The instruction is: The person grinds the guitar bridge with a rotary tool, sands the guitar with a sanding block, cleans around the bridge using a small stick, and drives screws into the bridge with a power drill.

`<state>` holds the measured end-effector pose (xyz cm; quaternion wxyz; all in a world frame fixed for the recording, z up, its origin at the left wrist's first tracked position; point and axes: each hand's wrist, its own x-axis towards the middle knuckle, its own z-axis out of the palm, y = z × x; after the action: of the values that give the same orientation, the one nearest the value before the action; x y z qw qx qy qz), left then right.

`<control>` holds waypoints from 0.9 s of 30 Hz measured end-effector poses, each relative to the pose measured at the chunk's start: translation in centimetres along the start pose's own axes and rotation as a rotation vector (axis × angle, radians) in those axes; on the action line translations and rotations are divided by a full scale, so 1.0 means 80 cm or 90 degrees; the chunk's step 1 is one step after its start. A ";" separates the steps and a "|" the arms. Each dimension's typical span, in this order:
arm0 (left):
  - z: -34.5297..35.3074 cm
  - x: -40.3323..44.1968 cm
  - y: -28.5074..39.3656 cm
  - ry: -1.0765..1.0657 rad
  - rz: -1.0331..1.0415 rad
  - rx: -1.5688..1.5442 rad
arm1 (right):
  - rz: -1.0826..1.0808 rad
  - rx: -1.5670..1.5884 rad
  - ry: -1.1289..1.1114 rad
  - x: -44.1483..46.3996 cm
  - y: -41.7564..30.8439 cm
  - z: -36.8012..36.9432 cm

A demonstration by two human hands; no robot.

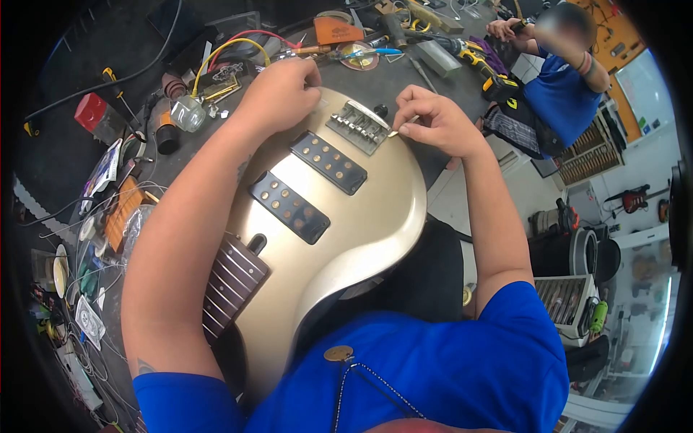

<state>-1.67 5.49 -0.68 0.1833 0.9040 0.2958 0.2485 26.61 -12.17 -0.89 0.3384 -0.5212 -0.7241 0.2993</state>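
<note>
A gold electric guitar lies before me, its lower part against my lap. Two black pickups, the nearer pickup and the farther pickup, sit in its top. Beyond them is a metal bridge. No strings show over the fretboard. At the bridge's right corner, my right hand pinches a small pale piece whose kind I cannot make out. My left hand is curled closed at the body's far left edge; its fingertips, and anything in them, are hidden.
Tools crowd the bench's far side: a hammer, a yellow-black power drill, an orange box. A clear jar and loose wires lie left. A co-worker in a blue shirt sits at the upper right.
</note>
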 end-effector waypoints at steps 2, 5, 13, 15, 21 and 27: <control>-0.001 0.001 -0.001 0.003 -0.001 0.000 | -0.010 0.007 -0.004 0.002 0.000 0.000; 0.000 0.000 0.000 0.003 -0.006 0.000 | 0.000 0.034 -0.008 0.001 -0.001 0.004; -0.003 0.000 0.002 -0.010 -0.006 -0.006 | 0.026 0.013 -0.001 0.001 -0.004 -0.001; -0.002 0.001 0.000 -0.012 -0.006 -0.009 | 0.021 0.017 -0.007 -0.001 -0.002 -0.002; 0.000 0.000 0.000 -0.002 -0.001 -0.011 | 0.021 0.005 0.000 -0.001 -0.004 -0.002; 0.001 0.001 -0.002 0.003 0.008 -0.010 | 0.033 0.018 0.012 -0.001 -0.001 0.000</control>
<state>-1.67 5.62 -0.78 0.1881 0.9037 0.2884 0.2544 26.58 -12.28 -0.89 0.3450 -0.5379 -0.7025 0.3133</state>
